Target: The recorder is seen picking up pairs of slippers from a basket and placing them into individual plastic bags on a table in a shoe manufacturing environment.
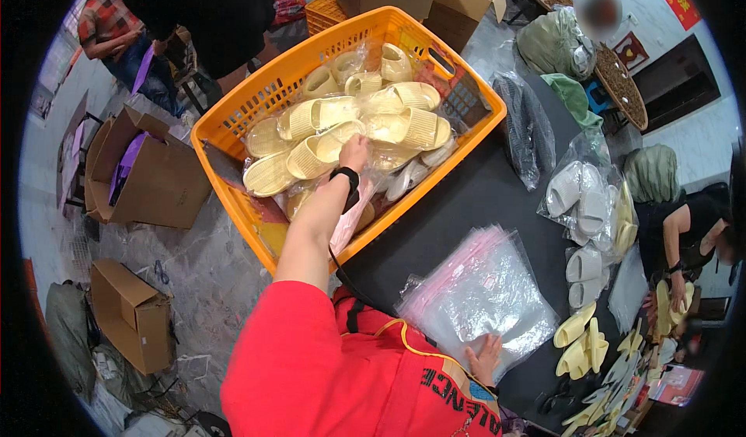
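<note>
My left hand (pixel 355 154) reaches into a large orange plastic basket (pixel 217 157), its fingers closed at clear-bagged yellow slippers (pixel 325 152) on top of the pile. A black band circles that wrist. Several more bagged yellow slippers lie around it, and a pair of whitish ones (pixel 406 179) shows at the basket's near right side. Flat and spread, my right hand (pixel 486 359) rests on the lower edge of a stack of clear plastic bags (pixel 486 293) with pink top edges. The stack lies on a dark table (pixel 435 227) beside the basket.
Bagged white slippers (pixel 579 196) and loose yellow slippers (pixel 583 344) lie along the table's right side. A co-worker's hand (pixel 678 291) touches yellow slippers there. Open cardboard boxes (pixel 155 176) stand on the floor at left, with more behind the basket. Other people are at far left.
</note>
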Motion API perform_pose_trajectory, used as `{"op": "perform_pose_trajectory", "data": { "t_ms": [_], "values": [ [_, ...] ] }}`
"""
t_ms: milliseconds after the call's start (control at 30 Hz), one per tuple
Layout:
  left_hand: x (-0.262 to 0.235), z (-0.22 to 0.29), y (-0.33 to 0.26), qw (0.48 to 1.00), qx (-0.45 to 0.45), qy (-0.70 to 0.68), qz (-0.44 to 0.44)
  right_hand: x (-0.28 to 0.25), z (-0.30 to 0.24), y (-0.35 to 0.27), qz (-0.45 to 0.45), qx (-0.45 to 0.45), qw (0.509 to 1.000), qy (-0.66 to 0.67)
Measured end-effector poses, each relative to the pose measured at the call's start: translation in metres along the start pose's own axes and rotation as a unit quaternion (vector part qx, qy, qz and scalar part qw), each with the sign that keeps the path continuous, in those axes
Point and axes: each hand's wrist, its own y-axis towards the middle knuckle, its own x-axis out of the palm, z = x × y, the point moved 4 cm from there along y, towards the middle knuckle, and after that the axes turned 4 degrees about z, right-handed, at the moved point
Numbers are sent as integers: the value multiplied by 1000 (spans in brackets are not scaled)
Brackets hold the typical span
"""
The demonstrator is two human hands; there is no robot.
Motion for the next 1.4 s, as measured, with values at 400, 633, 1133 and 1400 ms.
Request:
{"op": "perform_pose_trajectory", "data": {
  "t_ms": [400,633,1133,1400],
  "values": [
    [-226,219,-106,831,222,-511,9,20,24,-9,81,-68,994,34],
    [-207,334,-252,774,408,-469,-119,18,9,1,122,-50,991,28],
    [-15,330,-392,734,69,-564,-372,-54,7,-67,-77,-155,708,684],
    [15,319,-340,861,293,-251,-332,-25,60,-29,-32,25,612,790]
  ]
}}
